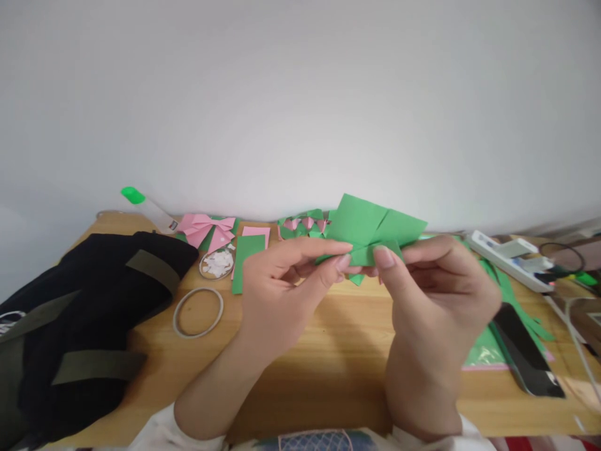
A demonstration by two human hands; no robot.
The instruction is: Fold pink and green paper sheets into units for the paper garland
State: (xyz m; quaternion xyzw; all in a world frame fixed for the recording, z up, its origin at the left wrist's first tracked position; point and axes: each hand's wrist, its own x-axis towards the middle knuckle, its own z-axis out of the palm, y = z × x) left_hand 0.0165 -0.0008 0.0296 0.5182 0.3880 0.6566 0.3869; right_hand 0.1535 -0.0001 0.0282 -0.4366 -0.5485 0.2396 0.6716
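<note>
A folded piece of green paper point(370, 219) is held up above the table between both hands. My left hand point(286, 288) pinches its lower left edge between thumb and forefinger. At its lower right, my right hand point(436, 294) grips the paper with the thumb pressed on the front fold. The upper part of the paper fans out in a wide shape with a slit or crease near its middle. Behind the hands sit pink and green folded paper pieces point(307, 224), partly covered. Fingers behind the paper are mostly hidden.
A tape ring point(198, 312), white scraps point(217, 263), a pink paper bow point(206, 228), green paper strips point(248, 263) and a green-capped glue bottle point(150, 210) lie left. A black cloth item point(94, 313) covers the left side. At right are a phone point(526, 351) and power strip point(509, 260).
</note>
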